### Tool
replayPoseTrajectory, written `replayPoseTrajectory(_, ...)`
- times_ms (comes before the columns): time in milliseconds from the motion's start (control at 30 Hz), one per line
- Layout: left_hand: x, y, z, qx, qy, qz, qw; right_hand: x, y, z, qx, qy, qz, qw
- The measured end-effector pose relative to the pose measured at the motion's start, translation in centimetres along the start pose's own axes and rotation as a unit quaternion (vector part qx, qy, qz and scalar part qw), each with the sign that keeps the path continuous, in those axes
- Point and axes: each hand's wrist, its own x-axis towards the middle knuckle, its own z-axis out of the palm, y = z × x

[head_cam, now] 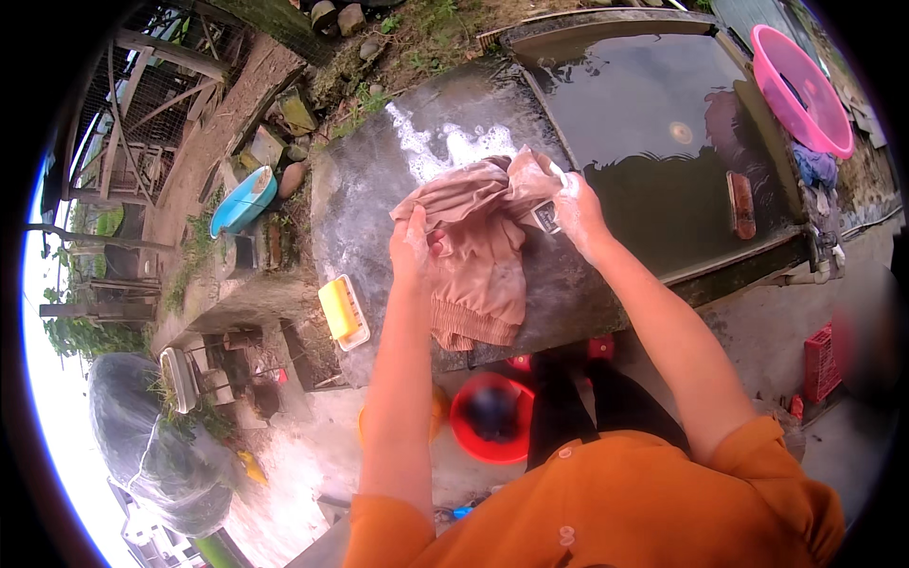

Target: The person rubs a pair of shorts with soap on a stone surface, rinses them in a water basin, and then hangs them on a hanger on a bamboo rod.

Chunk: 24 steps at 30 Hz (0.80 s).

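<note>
A wet pinkish-brown garment (477,273) with a gathered elastic band lies partly on the dark stone slab (355,184), its upper part raised in both hands. My left hand (414,245) grips a fold at the garment's left side. Suds coat my right hand (579,213), which is closed on the bunched cloth at the collar or edge, just above a dark label. White foam (454,148) spreads over the slab beyond the cloth. A yellow bar of soap (339,309) rests in a white soap dish (360,312) at the slab's left edge.
A water-filled basin (639,113) adjoins the slab on the right, with a reddish block (741,206) at its near side. A pink tub (801,92) stands beyond it. Below the slab sits a red basin (490,453) holding something dark. A blue basin (243,201) lies at left.
</note>
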Motion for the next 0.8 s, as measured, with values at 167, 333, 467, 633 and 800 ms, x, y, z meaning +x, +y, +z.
replayPoseTrajectory(167,-1.6,8.7,-4.1,-0.017,0.032,0.269,0.963,0.9,-11.4,-2.6,0.128,0.01,-0.074,0.989)
replayPoseTrajectory(333,-6.3,14.7,-0.4,0.073,-0.084,0.452,0.885,1.0,-19.7,1.4,0.181,-0.289,-0.207,0.917)
replayPoseTrajectory(467,-10.6,15.1,5.7,0.14,-0.232,0.442,0.855,-1.6,-22.4,8.8,0.148,-0.327,-0.164,0.919)
replayPoseTrajectory(633,-9.9,16.7,3.7,-0.199,-0.337,0.356,0.849,-2.8,-24.8,8.1,-0.018,-0.274,-0.237,0.932)
replayPoseTrajectory(800,-4.0,8.2,1.2,-0.203,-0.453,0.048,0.867,-4.2,-29.1,11.2,-0.024,-0.25,-0.386,0.888)
